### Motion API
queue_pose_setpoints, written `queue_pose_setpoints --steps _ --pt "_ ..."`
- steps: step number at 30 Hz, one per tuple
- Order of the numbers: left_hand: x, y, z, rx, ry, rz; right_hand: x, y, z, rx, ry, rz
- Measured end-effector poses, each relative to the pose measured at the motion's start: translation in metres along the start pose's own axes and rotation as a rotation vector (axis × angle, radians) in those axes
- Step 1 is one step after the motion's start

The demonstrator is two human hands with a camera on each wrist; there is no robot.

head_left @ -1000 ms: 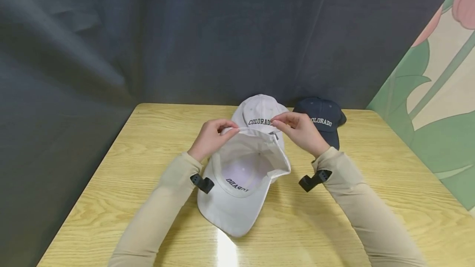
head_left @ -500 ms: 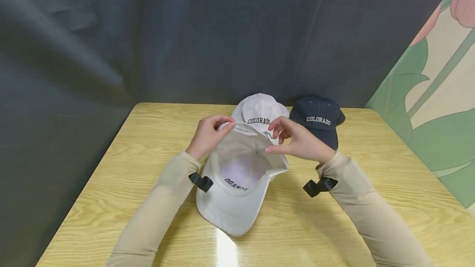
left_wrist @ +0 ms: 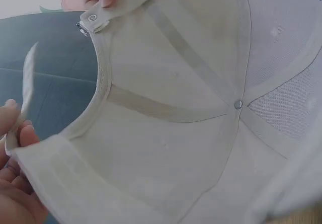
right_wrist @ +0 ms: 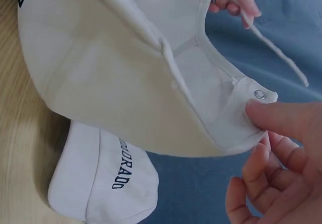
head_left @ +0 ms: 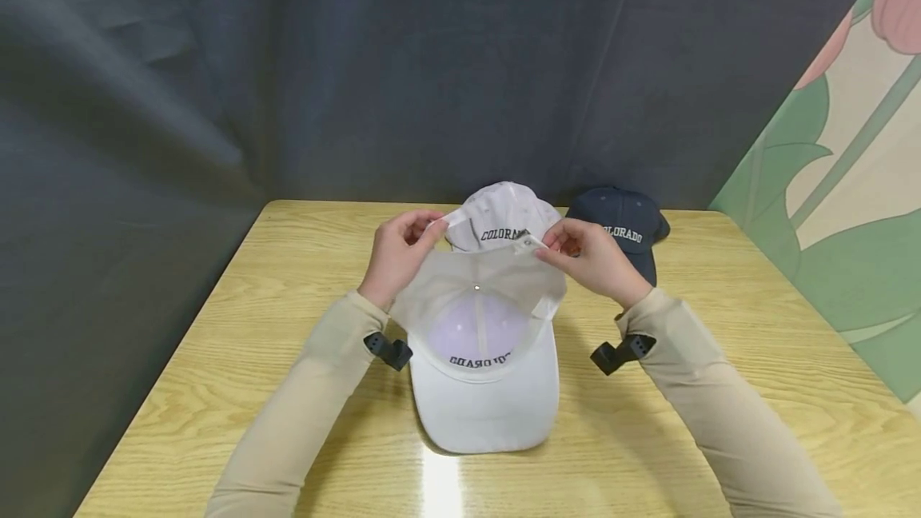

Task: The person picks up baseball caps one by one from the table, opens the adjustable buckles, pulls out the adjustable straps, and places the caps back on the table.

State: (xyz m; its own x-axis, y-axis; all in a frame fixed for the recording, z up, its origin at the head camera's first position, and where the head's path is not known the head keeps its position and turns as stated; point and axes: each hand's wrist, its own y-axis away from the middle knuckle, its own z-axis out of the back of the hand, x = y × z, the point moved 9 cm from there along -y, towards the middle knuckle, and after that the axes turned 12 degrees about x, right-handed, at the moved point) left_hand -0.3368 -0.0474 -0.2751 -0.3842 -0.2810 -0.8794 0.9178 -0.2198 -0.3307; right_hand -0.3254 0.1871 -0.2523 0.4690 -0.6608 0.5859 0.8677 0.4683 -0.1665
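Note:
A white baseball cap (head_left: pixel 485 414) is tipped with its inside facing me and its brim low over the table. Its back strap (left_wrist: pixel 29 78) is undone, with the free end sticking up. My left hand (head_left: pixel 397 258) pinches the band at the strap's base. On the other side of the back opening, my right hand (head_left: pixel 596 262) pinches the band's corner between thumb and fingers, beside a metal eyelet (right_wrist: pixel 259 94). A small metal buckle (left_wrist: pixel 83 28) shows at that corner. Mirrored lettering (head_left: pixel 480 360) is visible inside the front of the cap.
Behind the held cap, a second white cap (head_left: pixel 507 206) lettered COLORADO sits at the table's back edge. To its right is a navy cap (head_left: pixel 612 206), partly behind my right hand. A dark curtain (head_left: pixel 460 62) hangs behind the wooden table (head_left: pixel 288 358).
The strap has come free, and the back opening has spread apart. My right hand has shifted its grip to the band corner. The cap has turned so its brim points straight towards me.

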Motion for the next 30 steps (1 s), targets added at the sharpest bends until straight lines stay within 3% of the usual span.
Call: queue_pose_setpoints --steps 8,25,30 --pt "0.005 0.000 0.010 -0.075 0.102 -0.024 -0.009 -0.002 0.000 -0.010 -0.009 -0.030" --pt "0.017 0.004 0.025 -0.081 0.106 0.014 -0.018 0.002 -0.001 -0.023 -0.016 -0.056" --pt "0.018 0.004 0.026 -0.082 0.158 0.009 -0.020 0.003 -0.001 -0.026 -0.009 -0.058"
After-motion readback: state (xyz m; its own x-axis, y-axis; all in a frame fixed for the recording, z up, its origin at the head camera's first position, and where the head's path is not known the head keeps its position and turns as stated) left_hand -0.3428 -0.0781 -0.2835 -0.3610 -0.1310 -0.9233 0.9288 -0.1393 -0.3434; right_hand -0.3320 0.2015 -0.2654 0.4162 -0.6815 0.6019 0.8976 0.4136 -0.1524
